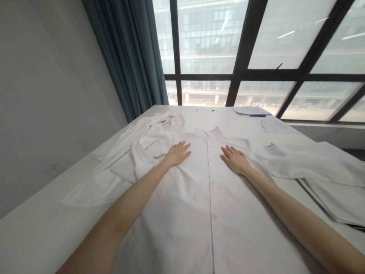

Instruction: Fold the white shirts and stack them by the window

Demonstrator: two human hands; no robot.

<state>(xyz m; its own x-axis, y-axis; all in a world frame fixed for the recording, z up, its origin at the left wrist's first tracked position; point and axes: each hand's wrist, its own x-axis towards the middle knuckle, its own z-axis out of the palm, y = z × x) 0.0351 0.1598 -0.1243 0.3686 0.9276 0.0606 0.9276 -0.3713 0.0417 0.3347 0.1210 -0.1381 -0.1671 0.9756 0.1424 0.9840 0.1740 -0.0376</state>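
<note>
Shirt (196,198), white, button-front, is lying face up and spread flat on the white bench (34,236), collar pointing away toward the window and button placket running straight down the middle between the two arms. Left hand (177,153) is resting palm down on the chest panel to the left of the placket, fingers spread and flat, gripping nothing; right hand (235,160) is mirroring it on the panel to the right, likewise open and pressing rather than pinching. Such flat, symmetrical contact is, by judgement, keeping the cloth taut and smooth on both sides of the button line, so the front is lying even. Sleeve (273,154) on the right side is stretching outward across the bench, its cuff end reaching toward a stack of folded white garments (327,171) that is sitting at the bench's right edge. Second white garment (125,163) is lying rumpled just beside the left hand, partly overlapped by the shirt's shoulder and trailing toward the wall side. Papers (251,110) and a blue pen (258,115) are sitting at the far end, well apart from the hands, under the window (256,45); a teal curtain (131,57) is hanging at its left.
</note>
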